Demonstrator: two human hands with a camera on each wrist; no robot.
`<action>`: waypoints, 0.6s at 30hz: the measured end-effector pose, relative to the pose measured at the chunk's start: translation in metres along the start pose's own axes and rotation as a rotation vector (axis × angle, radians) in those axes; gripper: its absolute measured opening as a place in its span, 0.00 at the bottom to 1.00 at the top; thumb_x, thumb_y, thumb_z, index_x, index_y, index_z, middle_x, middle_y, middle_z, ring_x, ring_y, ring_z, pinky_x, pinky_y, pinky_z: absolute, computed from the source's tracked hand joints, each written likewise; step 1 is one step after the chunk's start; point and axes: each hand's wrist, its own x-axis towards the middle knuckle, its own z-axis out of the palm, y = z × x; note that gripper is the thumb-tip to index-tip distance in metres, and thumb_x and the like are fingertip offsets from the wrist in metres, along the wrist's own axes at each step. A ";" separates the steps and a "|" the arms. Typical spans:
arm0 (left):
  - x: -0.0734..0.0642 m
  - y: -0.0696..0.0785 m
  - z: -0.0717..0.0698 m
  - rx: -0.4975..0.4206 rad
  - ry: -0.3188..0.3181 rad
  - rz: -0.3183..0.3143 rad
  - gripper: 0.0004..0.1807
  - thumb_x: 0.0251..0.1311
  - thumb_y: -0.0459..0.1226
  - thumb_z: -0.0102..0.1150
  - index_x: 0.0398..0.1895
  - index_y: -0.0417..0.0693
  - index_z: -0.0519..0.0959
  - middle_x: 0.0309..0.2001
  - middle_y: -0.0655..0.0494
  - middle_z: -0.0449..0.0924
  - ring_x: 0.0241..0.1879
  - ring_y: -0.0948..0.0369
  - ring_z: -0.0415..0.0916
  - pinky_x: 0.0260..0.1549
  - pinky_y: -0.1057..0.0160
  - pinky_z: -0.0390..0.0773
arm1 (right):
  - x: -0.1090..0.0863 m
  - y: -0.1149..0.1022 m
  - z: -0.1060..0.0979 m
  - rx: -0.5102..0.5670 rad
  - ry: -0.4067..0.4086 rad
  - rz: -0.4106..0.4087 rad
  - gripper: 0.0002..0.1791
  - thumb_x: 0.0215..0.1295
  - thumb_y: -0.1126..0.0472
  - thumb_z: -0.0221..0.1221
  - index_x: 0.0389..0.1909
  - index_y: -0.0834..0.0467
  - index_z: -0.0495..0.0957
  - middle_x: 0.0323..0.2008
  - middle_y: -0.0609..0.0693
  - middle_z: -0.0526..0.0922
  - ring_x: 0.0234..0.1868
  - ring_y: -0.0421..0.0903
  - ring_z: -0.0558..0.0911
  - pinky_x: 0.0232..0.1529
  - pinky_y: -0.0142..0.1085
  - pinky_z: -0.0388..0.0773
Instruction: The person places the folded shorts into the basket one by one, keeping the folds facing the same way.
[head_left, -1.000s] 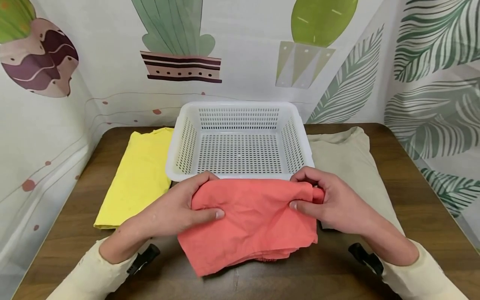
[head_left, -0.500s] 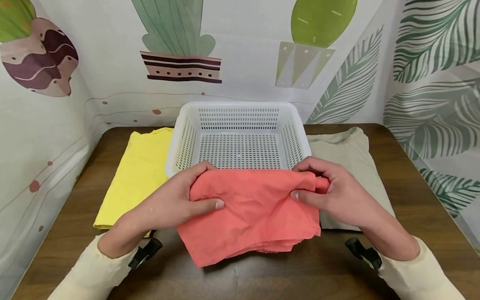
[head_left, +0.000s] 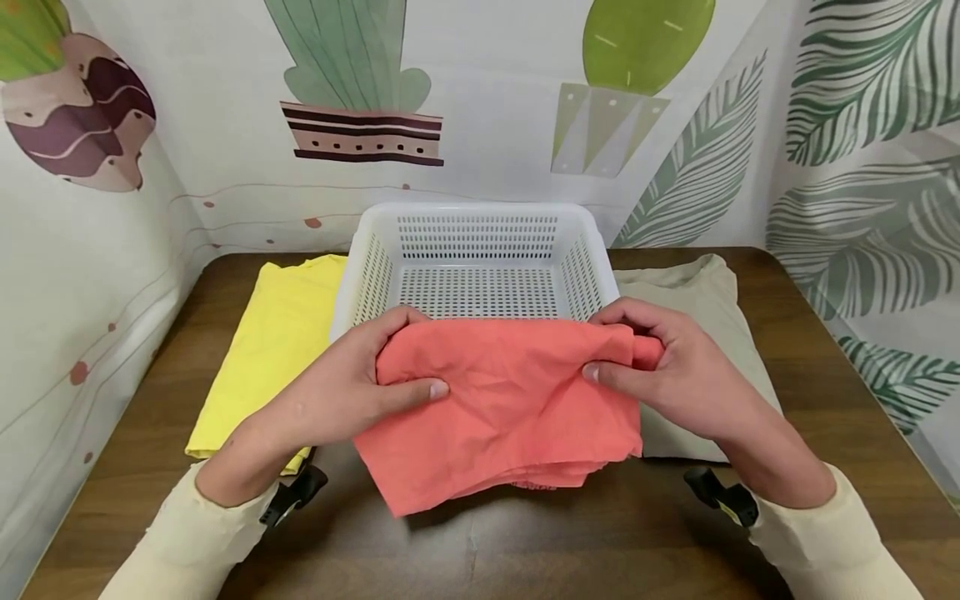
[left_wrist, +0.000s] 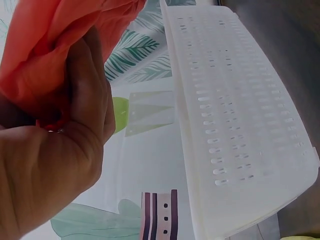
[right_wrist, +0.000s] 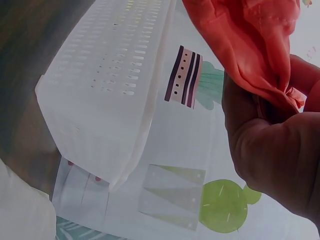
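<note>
A folded coral-red cloth, perhaps a garment (head_left: 502, 400), hangs between both hands in front of the white basket. My left hand (head_left: 360, 379) grips its left end, thumb on the near face and fingers behind. At the other end my right hand (head_left: 667, 367) pinches the cloth the same way, with a small rolled bit of fabric showing beside the fingers. The cloth's upper edge overlaps the near rim of the white perforated basket (head_left: 480, 218) in the head view. Both wrist views show the cloth raised above the basket's rim, bunched in each hand. Inside, the basket's visible floor is bare.
A folded yellow cloth (head_left: 262, 358) lies on the wooden table (head_left: 480, 558) left of the basket. To the right lies a folded beige-grey cloth (head_left: 682, 292), partly behind my right hand. A curtain printed with cacti and leaves (head_left: 495, 167) stands behind the table.
Both hands have raised the red cloth and moved it forward toward the basket, so it covers more of the near rim. The basket and the other cloths stay in place.
</note>
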 end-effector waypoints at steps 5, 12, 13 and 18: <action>0.003 0.000 -0.001 -0.009 0.017 0.002 0.22 0.63 0.42 0.77 0.55 0.55 0.76 0.40 0.56 0.85 0.34 0.56 0.85 0.37 0.59 0.85 | 0.002 -0.001 -0.001 -0.008 0.025 -0.006 0.16 0.64 0.73 0.71 0.49 0.57 0.81 0.39 0.55 0.88 0.34 0.50 0.87 0.37 0.38 0.87; 0.008 0.001 -0.004 -0.004 0.033 0.015 0.23 0.63 0.41 0.77 0.56 0.54 0.76 0.41 0.56 0.86 0.34 0.56 0.86 0.37 0.59 0.85 | 0.005 -0.003 -0.004 -0.032 0.071 -0.043 0.17 0.62 0.74 0.71 0.49 0.59 0.82 0.38 0.54 0.87 0.35 0.48 0.85 0.36 0.35 0.86; 0.009 0.001 -0.004 0.000 0.037 0.019 0.23 0.63 0.41 0.77 0.56 0.54 0.76 0.41 0.56 0.85 0.34 0.56 0.86 0.37 0.59 0.85 | 0.006 -0.003 -0.004 -0.024 0.075 -0.044 0.17 0.62 0.74 0.71 0.50 0.59 0.82 0.38 0.54 0.87 0.35 0.48 0.85 0.36 0.34 0.86; 0.012 0.002 -0.005 0.009 0.052 0.033 0.23 0.63 0.41 0.77 0.56 0.55 0.76 0.41 0.57 0.86 0.35 0.57 0.85 0.38 0.60 0.84 | 0.009 -0.003 -0.006 0.024 0.087 -0.033 0.16 0.62 0.75 0.71 0.49 0.61 0.82 0.37 0.54 0.87 0.35 0.48 0.85 0.36 0.34 0.85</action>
